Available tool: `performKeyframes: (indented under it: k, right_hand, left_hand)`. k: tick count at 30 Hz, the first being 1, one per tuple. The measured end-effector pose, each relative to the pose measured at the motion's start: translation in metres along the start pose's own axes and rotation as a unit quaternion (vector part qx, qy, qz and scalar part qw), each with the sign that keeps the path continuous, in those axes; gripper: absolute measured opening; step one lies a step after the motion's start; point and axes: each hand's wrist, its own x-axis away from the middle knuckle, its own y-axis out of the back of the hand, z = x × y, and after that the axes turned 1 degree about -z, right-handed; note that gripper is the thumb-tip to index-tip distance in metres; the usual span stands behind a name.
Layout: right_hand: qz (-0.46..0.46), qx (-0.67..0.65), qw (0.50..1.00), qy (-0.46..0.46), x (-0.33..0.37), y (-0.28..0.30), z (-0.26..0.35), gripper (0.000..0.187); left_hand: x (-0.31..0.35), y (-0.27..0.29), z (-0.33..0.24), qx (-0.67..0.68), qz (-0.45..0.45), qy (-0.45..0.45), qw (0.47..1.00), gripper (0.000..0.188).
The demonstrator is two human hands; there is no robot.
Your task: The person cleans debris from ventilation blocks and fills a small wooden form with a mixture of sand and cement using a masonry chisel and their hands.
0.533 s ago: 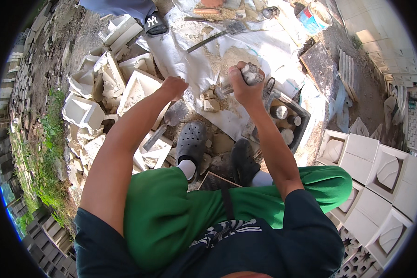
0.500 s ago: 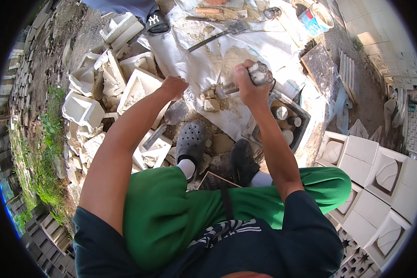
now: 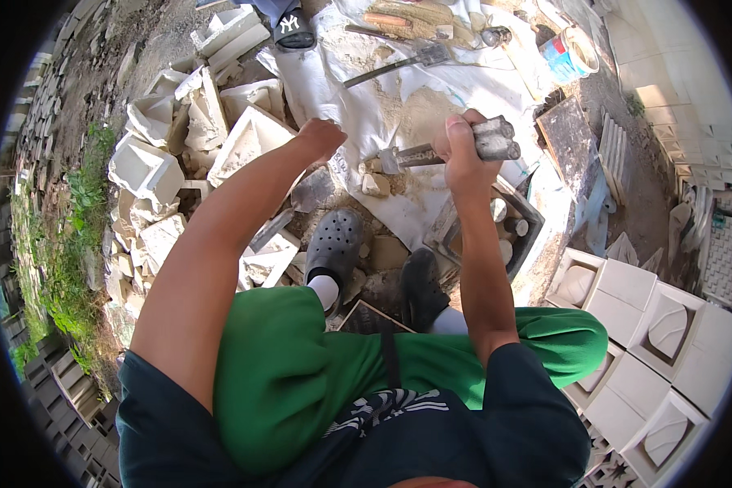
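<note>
My left hand [image 3: 324, 140] is closed above the white sheet's left edge, beside a cream hollow block [image 3: 252, 146]. Its fingers curl away from view, so whatever is in them, if anything, is hidden. My right hand [image 3: 465, 153] grips a grey, lumpy cylindrical piece [image 3: 496, 140] that sticks out on its right side. A dark, flat bar [image 3: 417, 155] with a pale, wider end shows just left of that hand; I cannot tell whether it is held too. Below the gap between my hands lies a small broken chunk [image 3: 375, 185].
Broken cream blocks [image 3: 146, 171] pile up at left. A long-handled flat tool [image 3: 398, 65] and a bucket [image 3: 569, 55] lie beyond. A dark tray [image 3: 533, 220] with cylinders stands at right, patterned blocks [image 3: 667, 325] nearer. Another person's shoe [image 3: 294, 32] is at the far edge.
My right hand has turned, and the grey piece now points sideways to the right. The left hand stays closed, slightly farther forward. The whole view has shifted a little.
</note>
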Motion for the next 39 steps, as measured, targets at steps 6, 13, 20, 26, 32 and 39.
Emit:
performKeyframes:
  k: [6,13,20,26,32,39]
  right_hand:
    - [0.003,-0.017,0.999,0.039,0.013,-0.029,0.077,0.027]
    - [0.015,0.070,0.995,-0.063,0.015,-0.002,-0.054,0.018]
    - [0.046,0.065,0.996,0.034,0.007,-0.018,0.042,0.030]
    - [0.038,0.092,0.994,0.042,0.017,-0.005,-0.038,0.023]
    - [0.011,0.027,0.999,-0.024,0.004,-0.011,-0.033,0.023]
    - [0.028,-0.004,0.998,0.050,0.003,-0.020,0.043,0.029]
  left_hand:
    - [0.005,0.006,0.015,-0.009,0.033,0.003,0.999,0.021]
    - [-0.011,0.013,-0.003,0.004,0.014,0.006,1.000,0.018]
    - [-0.009,0.007,0.005,-0.001,0.033,-0.008,0.999,0.018]
    - [-0.017,0.009,0.011,-0.005,0.031,0.004,0.999,0.017]
    - [-0.015,-0.008,0.004,0.001,0.008,0.000,1.000,0.016]
    - [-0.008,-0.010,0.022,-0.003,0.016,0.026,1.000,0.018]
